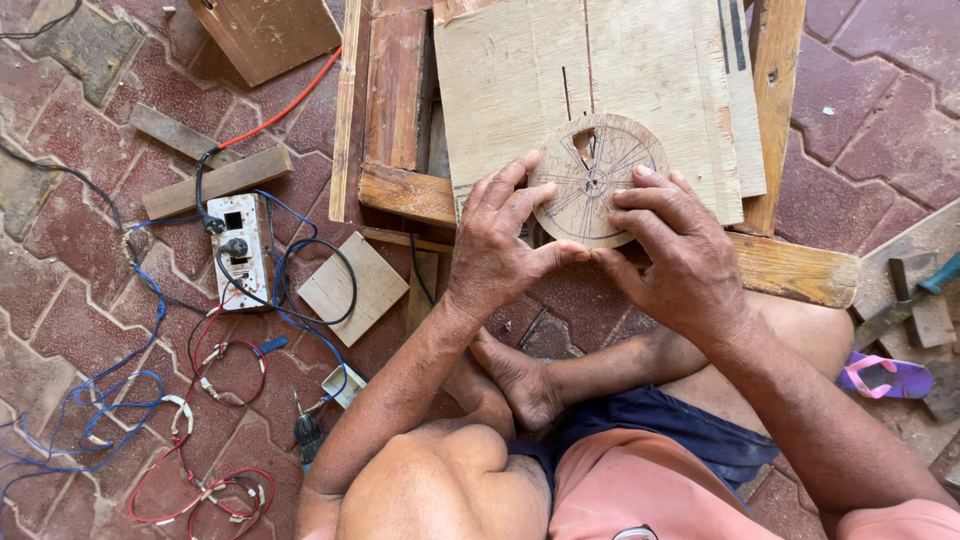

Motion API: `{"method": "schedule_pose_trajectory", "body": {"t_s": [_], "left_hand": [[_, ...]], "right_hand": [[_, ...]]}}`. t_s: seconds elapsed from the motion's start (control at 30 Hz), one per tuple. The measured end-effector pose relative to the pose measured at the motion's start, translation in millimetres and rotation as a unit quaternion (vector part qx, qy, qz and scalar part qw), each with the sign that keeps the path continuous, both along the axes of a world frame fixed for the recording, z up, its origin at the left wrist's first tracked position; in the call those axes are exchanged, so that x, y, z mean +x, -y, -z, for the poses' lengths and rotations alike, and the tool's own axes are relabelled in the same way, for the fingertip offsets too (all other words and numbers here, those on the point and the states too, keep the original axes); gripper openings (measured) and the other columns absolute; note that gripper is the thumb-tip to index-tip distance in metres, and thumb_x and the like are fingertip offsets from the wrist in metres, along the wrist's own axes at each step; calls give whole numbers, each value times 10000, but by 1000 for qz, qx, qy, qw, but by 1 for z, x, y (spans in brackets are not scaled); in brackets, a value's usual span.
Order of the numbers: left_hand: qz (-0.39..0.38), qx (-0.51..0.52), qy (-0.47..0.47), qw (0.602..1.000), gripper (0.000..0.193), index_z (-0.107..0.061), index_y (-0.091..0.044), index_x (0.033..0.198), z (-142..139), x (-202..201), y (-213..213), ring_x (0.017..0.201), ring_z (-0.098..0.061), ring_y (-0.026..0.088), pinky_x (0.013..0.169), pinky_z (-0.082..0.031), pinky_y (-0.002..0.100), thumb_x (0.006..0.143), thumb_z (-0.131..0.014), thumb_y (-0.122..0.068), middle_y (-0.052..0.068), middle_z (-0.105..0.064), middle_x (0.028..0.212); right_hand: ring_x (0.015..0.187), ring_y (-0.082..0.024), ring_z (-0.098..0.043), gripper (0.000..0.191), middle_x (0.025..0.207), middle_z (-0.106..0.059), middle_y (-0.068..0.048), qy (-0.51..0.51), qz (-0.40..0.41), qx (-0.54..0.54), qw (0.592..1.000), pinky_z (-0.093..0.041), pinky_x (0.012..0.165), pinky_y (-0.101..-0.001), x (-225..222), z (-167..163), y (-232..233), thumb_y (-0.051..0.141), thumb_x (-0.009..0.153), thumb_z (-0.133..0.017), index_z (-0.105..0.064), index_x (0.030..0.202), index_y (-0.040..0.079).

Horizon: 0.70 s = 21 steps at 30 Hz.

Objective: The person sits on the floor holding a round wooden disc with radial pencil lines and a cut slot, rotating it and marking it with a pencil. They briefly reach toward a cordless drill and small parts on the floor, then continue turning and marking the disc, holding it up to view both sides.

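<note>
A round wooden disc [597, 175] marked with pencil lines like spokes and cut with a wedge-shaped notch lies on a plywood sheet [520, 80]. My left hand [497, 243] grips the disc's left and lower edge, fingers spread over it. My right hand [672, 245] holds its right and lower edge, index finger on top. Both thumbs meet under the disc's near rim. I sit cross-legged on the paved floor, my bare foot [520, 380] below the hands.
The plywood rests on a rough wooden frame [800, 268]. To the left lie a white switch box [236, 245] with red, blue and black wires, a small square board [353, 287] and timber scraps. A screwdriver [306, 432] lies near my knee. A purple sandal [888, 378] sits at the right.
</note>
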State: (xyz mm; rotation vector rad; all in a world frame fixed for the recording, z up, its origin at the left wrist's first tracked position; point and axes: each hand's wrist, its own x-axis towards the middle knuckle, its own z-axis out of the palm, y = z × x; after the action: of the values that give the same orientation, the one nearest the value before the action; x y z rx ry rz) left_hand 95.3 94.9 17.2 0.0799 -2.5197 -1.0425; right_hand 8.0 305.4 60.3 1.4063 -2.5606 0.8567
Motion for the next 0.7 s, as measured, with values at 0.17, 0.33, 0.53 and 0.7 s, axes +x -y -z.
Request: {"method": "schedule_pose_trajectory", "body": {"t_s": [0.17,0.33,0.53,0.7], "left_hand": [[-2,-2,0,1000,731,-698,-56,1223,1,0,0,1385,-515,342,1176,-446,472,696,-926,-508,145,-538,1492],[-5,-12,-6,1000,719,-702,-59,1229,2,-1,-1,1383,-516,340,1180,-444,475,701,-927,-493,137,-535,1497],[-4,-5,0,1000,701,-698,-59,1235,1,-1,-1,1390,-512,336,1182,-445,467,719,-924,-476,140,-527,1514],[-7,-17,-2,1000,704,-700,-58,1229,1,-1,-1,1391,-503,344,1180,-435,474,711,-922,-480,146,-525,1509]], "right_hand": [[1391,-310,-569,425,1278,-659,-106,0,1,1,1000,-422,1219,-515,1,0,0,177,807,-875,-696,1172,54],[1392,-319,-565,421,1281,-653,-107,-2,0,-4,1000,-425,1218,-518,1,1,0,160,798,-876,-696,1163,56],[1386,-322,-569,410,1288,-655,-110,-1,-2,-11,1000,-428,1219,-516,0,1,1,139,786,-876,-696,1146,57],[1385,-323,-571,403,1286,-657,-115,-2,2,-12,1000,-429,1219,-519,1,1,1,127,789,-870,-702,1148,50]]}}
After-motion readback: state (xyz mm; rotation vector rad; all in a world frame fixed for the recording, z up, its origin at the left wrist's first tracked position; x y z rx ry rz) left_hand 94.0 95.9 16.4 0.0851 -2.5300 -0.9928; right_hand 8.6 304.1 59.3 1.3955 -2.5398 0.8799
